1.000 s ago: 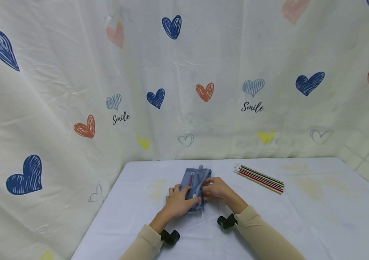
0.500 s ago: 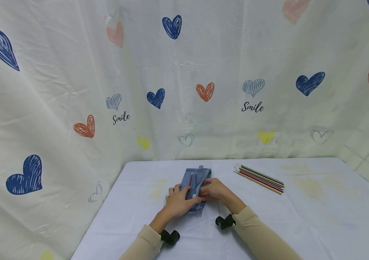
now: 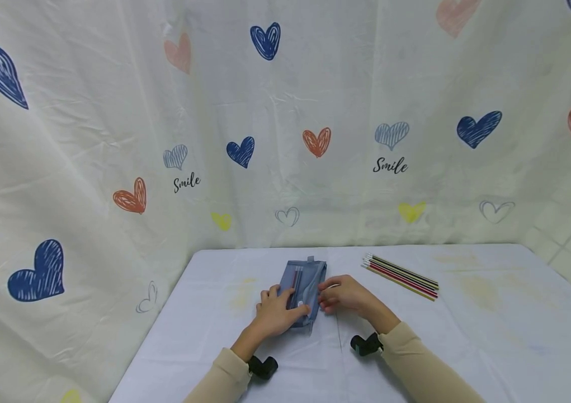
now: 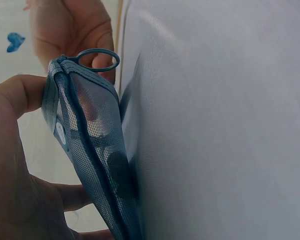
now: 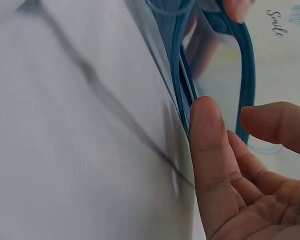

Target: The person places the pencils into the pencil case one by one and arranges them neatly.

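A blue, see-through mesh pencil case point(image 3: 311, 280) lies on the table, with a few slim pens or pencils point(image 3: 297, 274) showing through its top. My left hand point(image 3: 274, 313) holds it down, fingers across its left part and thumb near its right edge. In the left wrist view a zip with a ring pull point(image 4: 101, 59) runs along the case. The right wrist view shows the case's side gaping open. My right hand point(image 3: 350, 296) is beside that opening, thumb and fingers apart, fingertips close to the blue edges and nothing between them.
Several pencils point(image 3: 401, 276), striped dark, red and yellow, lie side by side to the right of the case. A white cloth point(image 3: 466, 347) covers the table, and a heart-printed curtain point(image 3: 345, 78) hangs behind it. Black cameras sit at both wrists.
My right hand first shifts slightly left at the case, then draws back to the right from its side, its fingers coming into fuller view. The left hand and the case stay in place.
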A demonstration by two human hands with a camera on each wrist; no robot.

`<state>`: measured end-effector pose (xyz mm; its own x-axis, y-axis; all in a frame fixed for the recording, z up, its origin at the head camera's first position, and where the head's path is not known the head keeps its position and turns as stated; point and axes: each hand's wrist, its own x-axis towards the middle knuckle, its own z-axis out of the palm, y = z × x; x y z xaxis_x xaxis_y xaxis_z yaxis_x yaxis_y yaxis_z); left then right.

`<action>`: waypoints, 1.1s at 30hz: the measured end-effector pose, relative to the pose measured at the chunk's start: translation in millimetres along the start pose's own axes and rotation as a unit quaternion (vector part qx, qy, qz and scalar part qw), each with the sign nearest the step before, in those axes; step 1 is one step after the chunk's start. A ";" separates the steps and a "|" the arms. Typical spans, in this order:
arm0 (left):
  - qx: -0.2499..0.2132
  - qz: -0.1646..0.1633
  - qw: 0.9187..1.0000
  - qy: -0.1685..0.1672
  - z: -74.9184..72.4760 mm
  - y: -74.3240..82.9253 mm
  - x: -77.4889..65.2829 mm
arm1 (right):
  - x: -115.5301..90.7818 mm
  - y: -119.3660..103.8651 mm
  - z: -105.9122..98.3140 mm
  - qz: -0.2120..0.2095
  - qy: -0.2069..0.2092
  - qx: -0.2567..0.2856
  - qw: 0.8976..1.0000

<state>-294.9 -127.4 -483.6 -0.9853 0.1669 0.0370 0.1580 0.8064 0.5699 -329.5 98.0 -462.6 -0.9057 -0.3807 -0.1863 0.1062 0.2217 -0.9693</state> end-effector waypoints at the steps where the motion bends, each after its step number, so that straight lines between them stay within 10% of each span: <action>1: -0.001 0.000 1.000 0.000 0.1 0.0 0.0 | -1.7 0.3 -3.3 -0.005 0.002 -0.010 1.000; 22: -0.007 0.005 1.000 -0.004 0.7 -1.9 -0.1 | -35.2 11.3 -76.5 -0.030 0.072 -0.112 0.991; 33: -0.005 0.004 1.000 -0.004 -0.5 -1.9 -0.7 | -43.5 13.6 -119.5 -0.041 0.142 -0.226 0.963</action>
<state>-294.5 -129.4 -484.4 -0.9835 0.1775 0.0358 0.1653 0.7990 0.5782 -337.6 224.9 -448.6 -0.9860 -0.1667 0.0007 -0.1011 0.5948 -0.7975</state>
